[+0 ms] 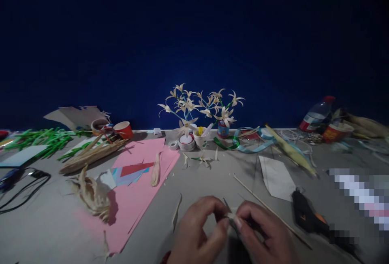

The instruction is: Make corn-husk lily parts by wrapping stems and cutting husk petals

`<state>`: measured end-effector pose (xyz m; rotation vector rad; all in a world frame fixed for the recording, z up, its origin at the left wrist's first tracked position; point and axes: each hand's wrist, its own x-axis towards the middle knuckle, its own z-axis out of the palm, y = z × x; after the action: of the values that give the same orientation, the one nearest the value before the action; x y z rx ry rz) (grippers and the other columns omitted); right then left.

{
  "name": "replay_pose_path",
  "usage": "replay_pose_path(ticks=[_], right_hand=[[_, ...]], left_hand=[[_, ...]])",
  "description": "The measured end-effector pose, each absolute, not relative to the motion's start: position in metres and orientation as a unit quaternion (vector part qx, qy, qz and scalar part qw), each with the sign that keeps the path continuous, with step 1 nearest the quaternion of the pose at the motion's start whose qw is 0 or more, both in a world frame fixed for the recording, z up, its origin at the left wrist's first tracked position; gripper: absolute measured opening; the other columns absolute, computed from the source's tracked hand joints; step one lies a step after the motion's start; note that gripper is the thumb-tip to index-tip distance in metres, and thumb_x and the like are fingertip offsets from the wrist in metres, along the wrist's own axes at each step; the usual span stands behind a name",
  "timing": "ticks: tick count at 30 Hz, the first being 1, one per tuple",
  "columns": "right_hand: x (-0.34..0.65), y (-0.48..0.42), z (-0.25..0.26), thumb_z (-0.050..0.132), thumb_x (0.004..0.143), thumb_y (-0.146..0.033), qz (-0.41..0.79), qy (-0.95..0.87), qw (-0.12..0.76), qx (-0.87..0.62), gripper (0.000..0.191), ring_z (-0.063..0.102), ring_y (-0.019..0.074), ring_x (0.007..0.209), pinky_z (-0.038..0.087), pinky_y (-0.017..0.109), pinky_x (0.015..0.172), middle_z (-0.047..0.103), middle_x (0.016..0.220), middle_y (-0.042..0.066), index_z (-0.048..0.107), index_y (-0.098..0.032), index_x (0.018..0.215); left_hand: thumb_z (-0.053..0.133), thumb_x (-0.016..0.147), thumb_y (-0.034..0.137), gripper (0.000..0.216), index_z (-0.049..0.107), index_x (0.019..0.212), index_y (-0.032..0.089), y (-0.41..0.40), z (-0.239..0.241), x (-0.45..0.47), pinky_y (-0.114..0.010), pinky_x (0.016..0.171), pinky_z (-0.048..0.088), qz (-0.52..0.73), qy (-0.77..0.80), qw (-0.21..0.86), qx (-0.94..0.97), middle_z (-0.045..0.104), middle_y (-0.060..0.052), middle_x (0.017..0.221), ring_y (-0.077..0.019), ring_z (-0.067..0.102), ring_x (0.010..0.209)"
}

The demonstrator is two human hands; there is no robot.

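Observation:
My left hand (pixel 203 229) and my right hand (pixel 263 231) meet near the front edge of the view, fingertips close together. Between them is a small pale strip of husk (pixel 230 216), pinched from both sides; its lower part is hidden by the fingers. A thin dark pointed thing (pixel 226 204) shows just behind the strip, and I cannot tell what it is. To the left of my left hand lies a narrow dried husk sliver (pixel 176 211). A thin wooden stick (pixel 258 197) runs diagonally behind and beside my right hand.
A black glue gun (pixel 306 213) lies at right, near a white paper piece (pixel 276 177). Husk flowers (pixel 188 104) stand in small cups against the blue wall. Pink paper sheets (pixel 130 203), a dried husk bundle (pixel 94 156) and green stems (pixel 45 142) lie left. A bottle (pixel 316 114) stands back right.

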<state>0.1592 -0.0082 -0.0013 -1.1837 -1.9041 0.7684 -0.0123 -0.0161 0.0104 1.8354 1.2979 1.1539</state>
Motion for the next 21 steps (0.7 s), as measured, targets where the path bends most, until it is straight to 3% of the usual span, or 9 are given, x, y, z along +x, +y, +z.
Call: replay_pose_path(ticks=[4,8,14,21], right_hand=[[0.157,-0.01,-0.001,0.04,0.094,-0.029,0.294,-0.76,0.372,-0.443,0.025,0.054,0.0148,0.06,0.04,0.024,0.057,0.053,0.065,-0.003,0.052,-0.023,0.073],[0.162,-0.012,0.003,0.041,0.094,-0.028,0.28,-0.736,0.41,-0.46,0.025,0.049,0.014,0.056,0.038,0.024,0.054,0.047,0.063,-0.005,0.048,-0.024,0.07],[0.161,-0.007,0.001,0.041,0.094,-0.029,0.302,-0.743,0.402,-0.441,0.023,0.052,0.0146,0.059,0.039,0.024,0.055,0.052,0.065,-0.003,0.05,-0.023,0.073],[0.158,-0.007,0.007,0.041,0.088,-0.018,0.23,-0.798,0.338,-0.443,0.015,0.056,0.0149,0.061,0.043,0.025,0.057,0.056,0.068,-0.002,0.05,-0.023,0.077]], left_hand=[[0.052,0.074,0.007,0.014,0.054,0.069,0.02,-0.014,0.007,-0.003,-0.025,0.065,0.043,0.458,0.477,0.258,0.704,0.059,0.0,0.067,-0.0155,0.058,0.068],[0.047,0.078,0.009,0.015,0.05,0.07,0.021,-0.011,-0.003,-0.013,-0.028,0.063,0.042,0.466,0.511,0.194,0.696,0.057,0.0,0.067,-0.0176,0.056,0.066],[0.052,0.085,0.016,0.008,0.058,0.087,0.021,-0.016,0.013,-0.017,-0.028,0.073,0.047,0.46,0.455,0.261,0.717,0.065,-0.003,0.082,-0.0185,0.061,0.079],[0.048,0.076,0.002,0.018,0.051,0.075,0.02,-0.012,0.008,-0.007,-0.034,0.08,0.047,0.451,0.4,0.128,0.788,0.059,0.0,0.066,-0.0152,0.056,0.065]])
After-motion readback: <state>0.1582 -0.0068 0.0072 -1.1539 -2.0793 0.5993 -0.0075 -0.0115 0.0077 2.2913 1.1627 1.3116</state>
